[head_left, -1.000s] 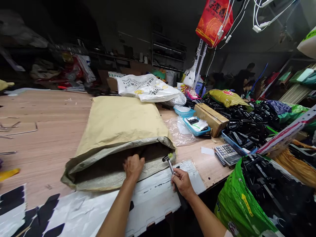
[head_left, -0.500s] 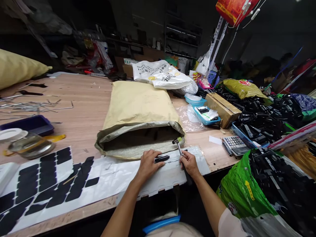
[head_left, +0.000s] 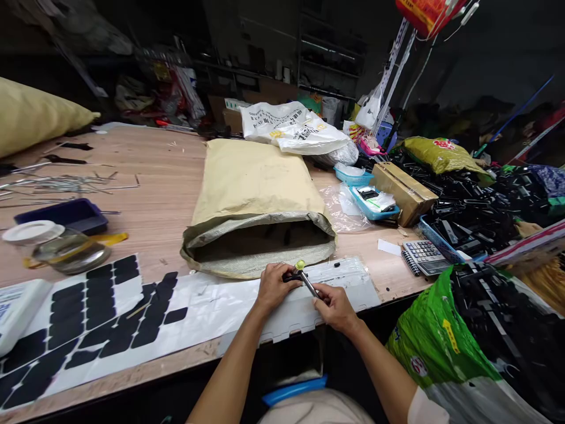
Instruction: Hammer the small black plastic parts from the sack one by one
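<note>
My right hand (head_left: 336, 305) is closed around a small hammer (head_left: 310, 285) with a shiny metal shaft and a yellow-green face on its head. The hammer head is beside the fingers of my left hand (head_left: 274, 285), over a small black part (head_left: 291, 275). My left fingers pinch that part against the grey-white board (head_left: 291, 318) at the table's front edge; its exact shape is partly hidden. Just behind both hands lies a tan paper sack (head_left: 260, 176), its open mouth facing me. A tiny black piece (head_left: 337, 265) rests on the board to the right.
Black stick-on pads (head_left: 97, 303) on white sheets lie at the left, near metal rods (head_left: 66, 184) and a dark blue tray (head_left: 66, 217). On the right are a calculator (head_left: 427, 257), a cardboard box (head_left: 404, 191), blue baskets (head_left: 373, 203) and a green sack (head_left: 424, 330) of black parts.
My right hand has tilted the hammer leftward, bringing its head from near the sack's right corner to the black part. My left hand stays on the part. The view has shifted slightly.
</note>
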{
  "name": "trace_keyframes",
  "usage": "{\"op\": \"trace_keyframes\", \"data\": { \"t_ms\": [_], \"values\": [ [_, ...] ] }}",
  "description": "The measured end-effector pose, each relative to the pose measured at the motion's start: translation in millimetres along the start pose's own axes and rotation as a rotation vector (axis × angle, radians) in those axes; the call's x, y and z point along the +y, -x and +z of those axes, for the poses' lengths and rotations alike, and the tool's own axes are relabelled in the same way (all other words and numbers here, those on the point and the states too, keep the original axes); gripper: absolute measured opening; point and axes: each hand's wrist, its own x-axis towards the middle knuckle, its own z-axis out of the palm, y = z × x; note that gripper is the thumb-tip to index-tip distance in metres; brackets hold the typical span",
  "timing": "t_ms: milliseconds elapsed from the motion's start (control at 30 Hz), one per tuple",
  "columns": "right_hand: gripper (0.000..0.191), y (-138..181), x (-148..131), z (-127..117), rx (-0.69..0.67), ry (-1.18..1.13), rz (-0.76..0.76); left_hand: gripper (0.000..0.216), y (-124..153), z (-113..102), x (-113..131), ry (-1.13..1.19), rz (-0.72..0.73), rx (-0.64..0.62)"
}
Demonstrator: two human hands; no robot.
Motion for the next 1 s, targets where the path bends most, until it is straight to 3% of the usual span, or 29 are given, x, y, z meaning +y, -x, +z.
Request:
{"op": "trace_keyframes", "data": {
  "t_ms": [200, 633, 1000],
  "values": [
    [0.032, -2.6, -5.4, 0.6, -0.027, 0.101, -0.021, 0.02, 0.2, 0.0, 1.3, -0.046, 0.012, -0.028],
    [0.032, 6.5, 7.4, -8.7, 0.061, 0.066, 0.041, 0.025, 1.0, 1.1, 4.2, -0.045, 0.012, -0.043],
    [0.042, -16.6, 39.3, -20.3, 0.208, -0.289, 0.217, 0.023, -0.6, -1.4, 5.1, -0.044, 0.034, -0.037]
  ]
}}
